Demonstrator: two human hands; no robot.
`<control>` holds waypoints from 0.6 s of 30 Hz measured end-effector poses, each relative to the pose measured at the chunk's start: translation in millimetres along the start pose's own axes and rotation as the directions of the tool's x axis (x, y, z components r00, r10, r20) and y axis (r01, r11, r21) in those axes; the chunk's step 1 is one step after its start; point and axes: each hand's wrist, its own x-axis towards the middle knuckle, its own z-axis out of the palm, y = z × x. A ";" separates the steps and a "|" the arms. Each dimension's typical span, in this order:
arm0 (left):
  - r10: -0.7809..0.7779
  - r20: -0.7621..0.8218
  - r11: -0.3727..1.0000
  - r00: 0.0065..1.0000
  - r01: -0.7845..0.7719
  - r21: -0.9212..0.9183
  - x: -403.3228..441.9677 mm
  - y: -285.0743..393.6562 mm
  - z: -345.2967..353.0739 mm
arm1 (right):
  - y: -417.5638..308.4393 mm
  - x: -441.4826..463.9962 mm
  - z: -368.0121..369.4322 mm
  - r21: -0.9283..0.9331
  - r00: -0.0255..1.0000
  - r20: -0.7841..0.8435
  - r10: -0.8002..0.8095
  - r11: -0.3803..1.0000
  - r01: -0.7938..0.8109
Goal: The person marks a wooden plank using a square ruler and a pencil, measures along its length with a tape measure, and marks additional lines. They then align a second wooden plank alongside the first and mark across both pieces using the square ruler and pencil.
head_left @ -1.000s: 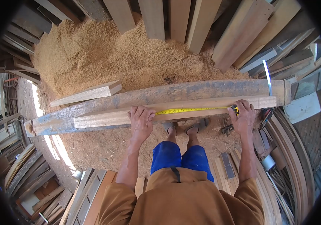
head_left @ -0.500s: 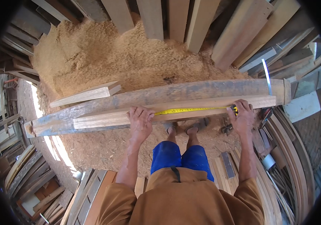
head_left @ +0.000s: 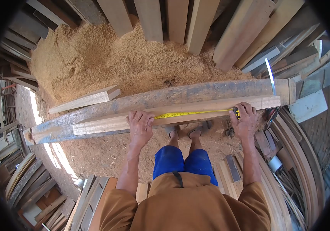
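A yellow tape measure is stretched along a long pale timber piece, which lies on a worn, grey-brown beam. My left hand pinches the tape's left end against the timber, its fingers bent over the piece. Near the timber's right part, my right hand is closed around the dark tape case, which is mostly covered by the fingers. A metal square's thin blade stands across the beam to the right of my right hand.
Behind the beam lies a sawdust heap, with upright boards beyond it. A short timber block rests at the beam's far left edge. Stacked planks stand at the right, and more wood lies lower left.
The view has shifted slightly, so the beam and hands appear a little further left. Both hands keep their hold on the tape, which stays stretched along the timber.
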 end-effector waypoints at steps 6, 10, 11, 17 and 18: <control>0.000 -0.011 1.000 1.000 0.000 0.007 2.1 3.4 -0.4 | 1.2 2.3 -0.9 0.019 1.000 -0.006 0.003 1.000 -0.003; 0.018 -0.001 1.000 1.000 -0.018 0.002 5.8 10.7 7.4 | 16.8 6.2 -3.5 0.049 0.999 0.010 0.051 0.997 -0.052; 0.028 -0.008 1.000 1.000 -0.028 -0.007 8.1 15.5 12.3 | 19.9 6.7 -6.6 0.037 0.998 0.010 0.064 0.997 -0.064; 0.015 -0.009 1.000 1.000 -0.015 -0.007 15.8 37.6 33.1 | 42.4 4.2 -13.0 -0.049 0.995 0.011 0.096 0.994 -0.096; 0.013 -0.014 1.000 1.000 -0.013 -0.009 16.1 38.5 34.2 | 43.3 4.3 -13.4 -0.059 0.994 0.018 0.108 0.992 -0.107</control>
